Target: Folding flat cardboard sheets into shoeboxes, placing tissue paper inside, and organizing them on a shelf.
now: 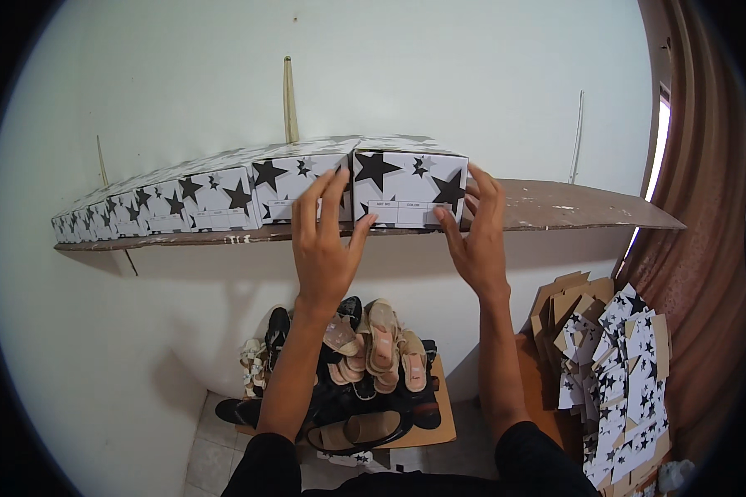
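A white shoebox [410, 178] with black stars sits on a brown wall shelf [547, 207], at the right end of a row of matching boxes. My left hand [323, 240] is at its left edge, fingers up along the seam with the neighbouring box [273, 195] and thumb by the lower left corner. On the other side, my right hand [481, 244] grips the shoebox, its fingers against the right side and its thumb on the lower front corner. Both hands frame this one box, which stands upright.
More star-patterned boxes [162, 207] run leftward along the shelf. Below, sandals and shoes [381, 348] are heaped on a low wooden table [446, 414]. Flattened star-printed cardboard [626, 389] is piled at the lower right, near a brown curtain [688, 182].
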